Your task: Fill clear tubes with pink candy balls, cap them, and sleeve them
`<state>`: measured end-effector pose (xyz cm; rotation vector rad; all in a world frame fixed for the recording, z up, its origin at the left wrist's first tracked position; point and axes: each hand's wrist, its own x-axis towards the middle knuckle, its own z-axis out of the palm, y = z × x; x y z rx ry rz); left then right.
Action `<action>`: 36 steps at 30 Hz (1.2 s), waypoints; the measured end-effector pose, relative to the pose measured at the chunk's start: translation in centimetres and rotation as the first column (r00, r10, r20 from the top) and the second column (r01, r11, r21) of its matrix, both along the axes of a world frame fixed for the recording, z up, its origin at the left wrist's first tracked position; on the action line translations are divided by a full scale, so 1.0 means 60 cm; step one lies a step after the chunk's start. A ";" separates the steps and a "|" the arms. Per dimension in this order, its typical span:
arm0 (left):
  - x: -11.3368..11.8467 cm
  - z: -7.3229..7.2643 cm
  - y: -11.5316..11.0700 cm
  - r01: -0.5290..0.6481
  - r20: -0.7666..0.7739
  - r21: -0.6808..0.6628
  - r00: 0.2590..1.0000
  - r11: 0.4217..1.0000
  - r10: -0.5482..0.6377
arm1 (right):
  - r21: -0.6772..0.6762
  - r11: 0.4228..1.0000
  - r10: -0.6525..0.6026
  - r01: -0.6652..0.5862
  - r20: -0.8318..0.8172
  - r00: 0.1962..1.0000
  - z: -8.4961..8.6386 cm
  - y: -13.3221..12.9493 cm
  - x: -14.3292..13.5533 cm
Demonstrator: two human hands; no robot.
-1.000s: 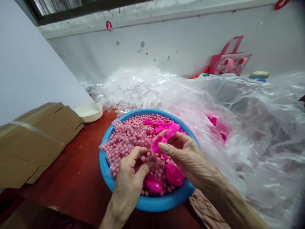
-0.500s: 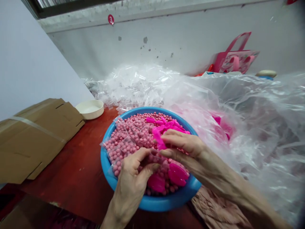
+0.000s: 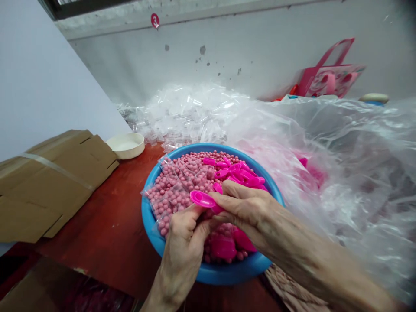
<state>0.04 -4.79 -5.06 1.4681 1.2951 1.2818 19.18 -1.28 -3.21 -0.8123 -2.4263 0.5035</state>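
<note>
A blue basin (image 3: 212, 276) full of small pink balls (image 3: 177, 199) stands before me. My right hand (image 3: 245, 206) pinches a bright pink plastic piece (image 3: 202, 199) with an oval end, over the balls. My left hand (image 3: 183, 247) is closed just below it, thumb against fingers; what it grips is hidden behind the fingers and the pink piece. Clear plastic holders (image 3: 167, 201) with balls in them lie on the basin's left side. More pink pieces (image 3: 242, 174) are heaped at its right, and larger pink scoop-like parts (image 3: 223, 247) lie near the front.
Behind the basin is a pile of clear plastic pieces (image 3: 195, 108). Clear sheeting (image 3: 367, 160) spreads on the right. On the left are a flattened cardboard box (image 3: 55, 182) and a white round dish (image 3: 126, 147) on the red table (image 3: 110, 229). A pink bag (image 3: 334, 80) leans on the wall.
My right hand has moved slightly down and left, bringing the pink piece over my left fingertips, its oval end now showing. The view has shifted a little.
</note>
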 end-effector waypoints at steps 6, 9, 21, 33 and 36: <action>0.001 0.010 -0.003 -0.001 0.131 -0.111 0.991 0.994 0.015 | 0.049 0.995 0.080 -0.084 0.075 0.994 -0.010 0.031 0.004; 0.001 0.006 -0.003 -0.032 0.076 -0.079 0.996 0.996 0.038 | 0.049 0.997 0.050 -0.051 0.029 0.998 -0.005 0.019 -0.001; -0.005 0.008 0.001 -0.066 0.163 -0.164 0.982 0.984 0.093 | -0.250 0.966 -0.108 0.065 -0.162 0.981 0.038 0.045 -0.073; 0.003 0.014 0.000 -0.184 0.074 0.022 0.980 0.983 0.182 | -0.042 0.963 -0.269 0.266 -0.072 0.961 0.040 0.001 -0.073; -0.002 0.020 -0.002 -0.131 0.104 -0.010 0.986 0.991 0.131 | 0.128 0.966 -0.217 0.224 -0.068 0.974 0.038 0.008 -0.053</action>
